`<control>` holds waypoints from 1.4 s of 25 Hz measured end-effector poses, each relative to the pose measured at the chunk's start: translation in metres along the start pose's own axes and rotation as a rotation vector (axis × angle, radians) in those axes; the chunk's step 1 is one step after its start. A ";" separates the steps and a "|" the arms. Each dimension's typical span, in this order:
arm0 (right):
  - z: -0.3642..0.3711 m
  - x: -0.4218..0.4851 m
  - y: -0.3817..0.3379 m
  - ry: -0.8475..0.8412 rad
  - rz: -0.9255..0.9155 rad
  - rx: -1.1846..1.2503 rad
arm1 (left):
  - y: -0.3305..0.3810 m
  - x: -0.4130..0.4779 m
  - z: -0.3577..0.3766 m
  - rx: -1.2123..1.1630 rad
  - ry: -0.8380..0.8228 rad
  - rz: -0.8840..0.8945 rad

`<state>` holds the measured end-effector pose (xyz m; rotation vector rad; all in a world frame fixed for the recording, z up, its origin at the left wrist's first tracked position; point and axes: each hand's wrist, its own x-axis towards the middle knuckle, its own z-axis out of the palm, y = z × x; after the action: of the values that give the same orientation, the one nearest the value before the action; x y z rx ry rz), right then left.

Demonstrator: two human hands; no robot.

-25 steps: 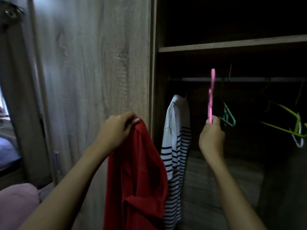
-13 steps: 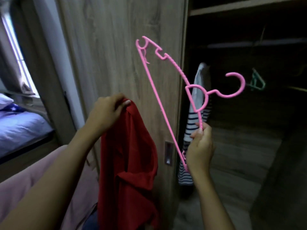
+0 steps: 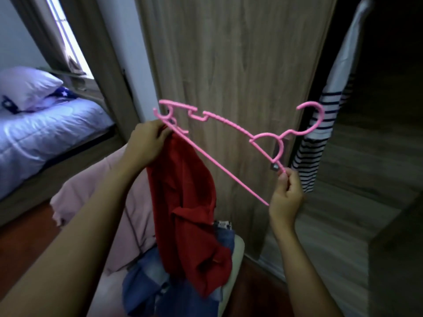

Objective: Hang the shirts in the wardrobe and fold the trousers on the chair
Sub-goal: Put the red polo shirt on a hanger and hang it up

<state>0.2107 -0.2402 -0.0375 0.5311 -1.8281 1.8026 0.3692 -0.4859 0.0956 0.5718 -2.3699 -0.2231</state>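
Observation:
My left hand (image 3: 146, 143) grips the top of a red shirt (image 3: 183, 202), which hangs down in front of the wardrobe door. A pink plastic hanger (image 3: 229, 124) is pinched at one end by my right hand (image 3: 286, 197); its other end touches the shirt's top at my left hand. Its hook points right. Blue denim trousers (image 3: 169, 291) lie crumpled on the pale chair (image 3: 237, 248) below the shirt. A white and navy striped shirt (image 3: 320, 124) hangs inside the dark wardrobe at the right.
The wooden wardrobe door (image 3: 240, 65) stands just behind the hanger. A pink cloth (image 3: 91, 191) is draped at the chair's left. A bed (image 3: 45, 124) with a pillow (image 3: 25, 85) lies at the far left under a window. The wardrobe interior is dark.
The view has dropped and turned left. My right hand has tilted the pink hanger flatter and brought its far end to the shirt's top at my left hand.

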 end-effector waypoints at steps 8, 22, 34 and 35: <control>0.011 -0.011 0.034 -0.103 -0.091 -0.127 | -0.025 -0.023 0.007 0.066 -0.078 -0.053; 0.046 0.030 0.042 -0.079 -0.373 -0.386 | -0.005 0.003 0.040 0.253 -0.040 -0.052; 0.073 0.029 0.012 -0.037 -0.446 -0.478 | 0.019 0.017 0.037 0.324 0.128 -0.150; 0.079 0.023 0.006 -0.063 -0.433 -0.444 | 0.024 0.020 0.039 0.228 0.143 -0.132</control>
<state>0.1826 -0.3168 -0.0272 0.7420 -1.8976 1.0699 0.3222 -0.4733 0.0847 0.8255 -2.2349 0.0303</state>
